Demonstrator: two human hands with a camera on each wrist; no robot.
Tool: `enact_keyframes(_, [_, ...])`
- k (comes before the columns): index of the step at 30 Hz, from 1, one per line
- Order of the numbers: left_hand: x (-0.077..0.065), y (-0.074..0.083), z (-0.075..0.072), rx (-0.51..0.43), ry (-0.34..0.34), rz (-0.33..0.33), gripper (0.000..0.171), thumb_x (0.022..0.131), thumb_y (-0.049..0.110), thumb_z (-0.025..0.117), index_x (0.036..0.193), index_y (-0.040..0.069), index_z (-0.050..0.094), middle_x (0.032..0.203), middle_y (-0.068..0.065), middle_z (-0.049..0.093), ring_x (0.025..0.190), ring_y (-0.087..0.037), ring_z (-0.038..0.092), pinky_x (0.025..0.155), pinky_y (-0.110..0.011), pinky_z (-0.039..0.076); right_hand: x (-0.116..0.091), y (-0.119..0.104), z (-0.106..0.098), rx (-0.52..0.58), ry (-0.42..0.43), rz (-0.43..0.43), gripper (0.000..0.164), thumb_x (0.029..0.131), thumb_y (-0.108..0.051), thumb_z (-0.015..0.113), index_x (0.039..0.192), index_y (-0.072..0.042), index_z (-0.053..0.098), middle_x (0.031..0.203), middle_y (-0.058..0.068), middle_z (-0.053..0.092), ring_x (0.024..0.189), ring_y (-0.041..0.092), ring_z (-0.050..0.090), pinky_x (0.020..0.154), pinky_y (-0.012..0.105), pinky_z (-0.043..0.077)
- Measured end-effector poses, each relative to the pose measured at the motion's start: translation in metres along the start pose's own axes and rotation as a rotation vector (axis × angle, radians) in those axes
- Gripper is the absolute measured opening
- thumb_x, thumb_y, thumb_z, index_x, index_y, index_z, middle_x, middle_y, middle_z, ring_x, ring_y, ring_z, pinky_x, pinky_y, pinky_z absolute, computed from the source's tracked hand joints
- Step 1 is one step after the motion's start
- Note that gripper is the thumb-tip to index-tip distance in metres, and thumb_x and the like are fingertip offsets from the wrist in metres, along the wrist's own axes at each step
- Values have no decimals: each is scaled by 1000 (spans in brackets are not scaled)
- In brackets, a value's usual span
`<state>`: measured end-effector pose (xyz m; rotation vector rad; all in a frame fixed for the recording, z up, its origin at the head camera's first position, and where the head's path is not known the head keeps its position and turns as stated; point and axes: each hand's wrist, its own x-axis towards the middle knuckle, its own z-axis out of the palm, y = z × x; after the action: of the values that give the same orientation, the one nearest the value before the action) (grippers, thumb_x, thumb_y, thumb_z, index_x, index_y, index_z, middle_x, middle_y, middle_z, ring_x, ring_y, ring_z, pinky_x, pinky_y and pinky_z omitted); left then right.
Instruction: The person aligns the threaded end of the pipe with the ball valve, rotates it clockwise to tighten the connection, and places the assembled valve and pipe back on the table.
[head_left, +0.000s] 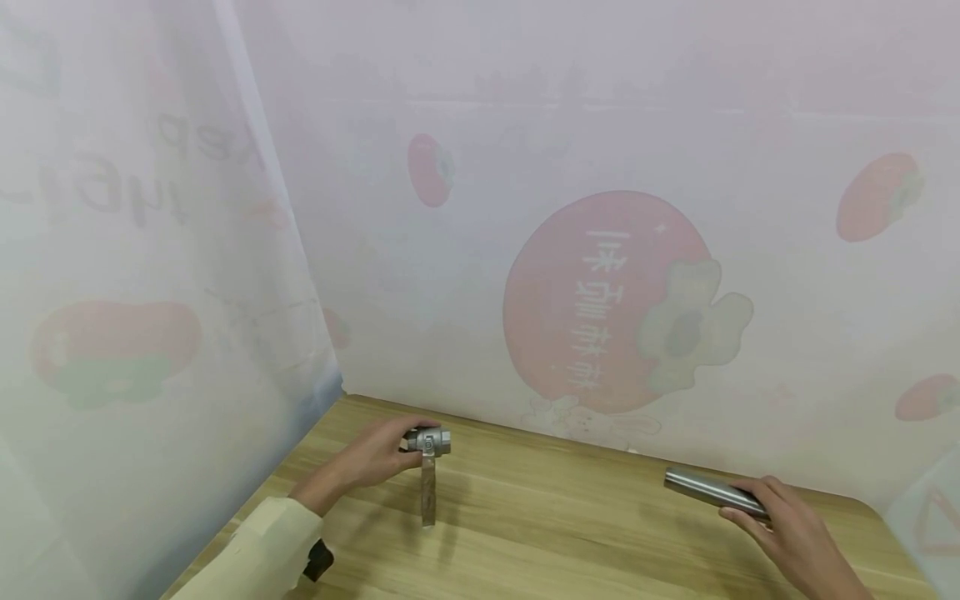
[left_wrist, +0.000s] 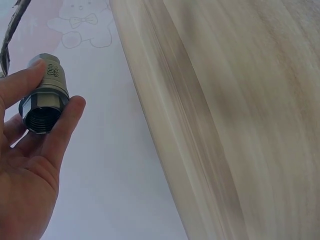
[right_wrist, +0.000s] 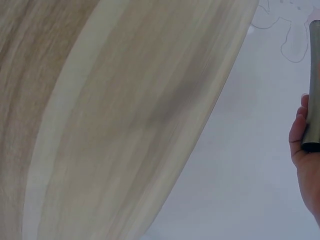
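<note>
A metal ball valve [head_left: 430, 442] with a long flat lever handle [head_left: 428, 492] is held up by my left hand [head_left: 375, 454], thumb and fingers round its body. In the left wrist view the valve [left_wrist: 46, 95] shows a threaded opening facing the camera, between the thumb and fingers of the left hand [left_wrist: 30, 175]. Over at the right, my right hand [head_left: 795, 529] grips one end of a metal pipe [head_left: 708, 490], whose free end points left. Only part of the pipe [right_wrist: 314, 95] and the right hand [right_wrist: 307, 170] show at the right wrist view's edge.
Below both hands spreads a wood-grain table [head_left: 555, 517]. A pale printed curtain [head_left: 465, 275] with red fruit pictures hangs behind it, and another curtain [head_left: 135, 267] closes the left side. A black object [head_left: 318, 560] shows by the left sleeve.
</note>
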<state>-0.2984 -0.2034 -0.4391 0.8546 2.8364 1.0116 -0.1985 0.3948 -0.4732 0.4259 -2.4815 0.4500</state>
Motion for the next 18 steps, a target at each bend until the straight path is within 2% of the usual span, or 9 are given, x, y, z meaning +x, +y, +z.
enact_keyframes(5, [3, 1, 2, -23, -4, 24, 51, 100, 8, 74, 150, 9, 62, 133, -13, 73, 117, -27, 71, 86, -31, 63, 1, -2, -1, 10, -14, 18, 38, 86, -22, 93, 119, -16, 76, 105, -6, 75, 89, -5, 56, 61, 23, 50])
enact_keyframes(9, [4, 3, 4, -26, 4, 36, 51, 99, 7, 76, 148, 9, 63, 133, -13, 73, 117, -27, 71, 88, -31, 63, 2, -4, -1, 26, -22, 19, 37, 88, -22, 92, 120, -17, 75, 105, -9, 75, 92, -5, 57, 63, 23, 50])
enact_keyframes(18, [6, 6, 7, -16, 0, 45, 50, 99, 7, 75, 147, 11, 64, 131, -9, 74, 114, -22, 70, 88, -33, 61, 2, -5, 1, 28, 1, -56, 45, 85, -16, 93, 126, -13, 74, 110, -5, 76, 94, -3, 59, 64, 23, 51])
